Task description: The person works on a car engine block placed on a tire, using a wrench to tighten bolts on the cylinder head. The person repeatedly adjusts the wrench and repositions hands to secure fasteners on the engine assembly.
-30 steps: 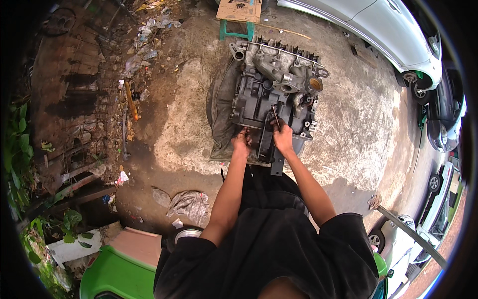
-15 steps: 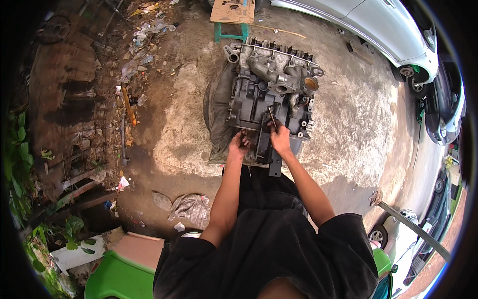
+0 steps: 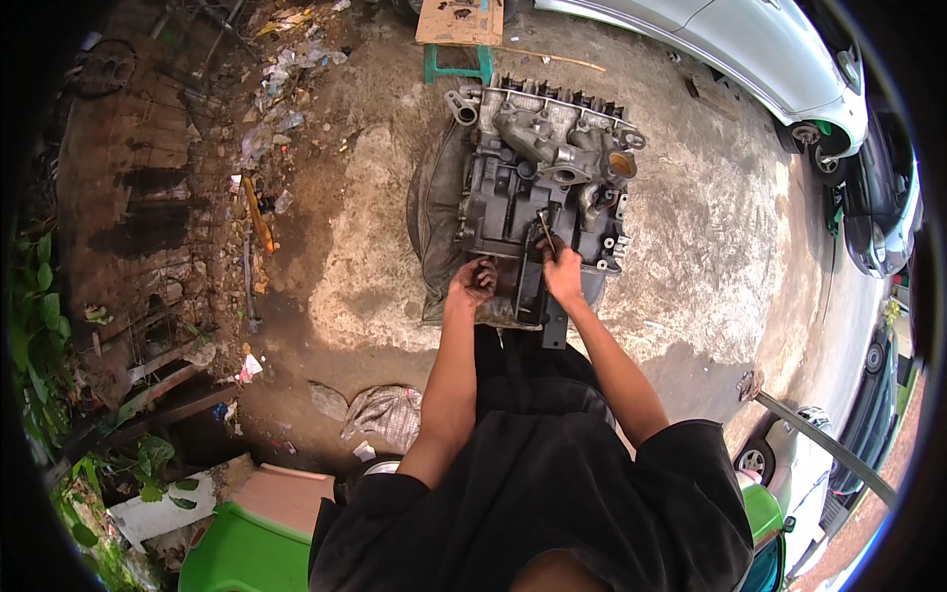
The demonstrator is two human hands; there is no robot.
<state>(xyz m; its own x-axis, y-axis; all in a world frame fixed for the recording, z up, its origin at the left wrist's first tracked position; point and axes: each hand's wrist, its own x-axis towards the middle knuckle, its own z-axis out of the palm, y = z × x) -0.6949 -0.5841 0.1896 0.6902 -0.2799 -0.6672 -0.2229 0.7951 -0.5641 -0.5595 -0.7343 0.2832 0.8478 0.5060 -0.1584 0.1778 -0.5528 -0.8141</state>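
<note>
A large grey engine block (image 3: 490, 219) lies in front of me, with pipe-like metal castings (image 3: 538, 148) across its upper side. My right hand (image 3: 562, 268) is closed around a slim metal wrench (image 3: 546, 227), whose far end reaches the engine's dark side. Just below the hand, a dark metal bracket (image 3: 554, 331) sticks out toward me. Beside the engine's near edge, my left hand (image 3: 475, 281) has its blackened fingers curled in; whatever they may hold is hidden.
Under the engine's left side spreads a dark cloth (image 3: 434, 252). Beyond the engine stands a green stool (image 3: 459, 64) with a cardboard sheet (image 3: 461, 20). A silver car (image 3: 730, 49) is parked far right. Litter (image 3: 281, 84) lines the left, and a crumpled sack (image 3: 385, 414) lies nearer me.
The whole view has shifted slightly, so the scene sits a little further right. Both hands keep nearly the same places at the engine, and the wrench stays in my right hand.
</note>
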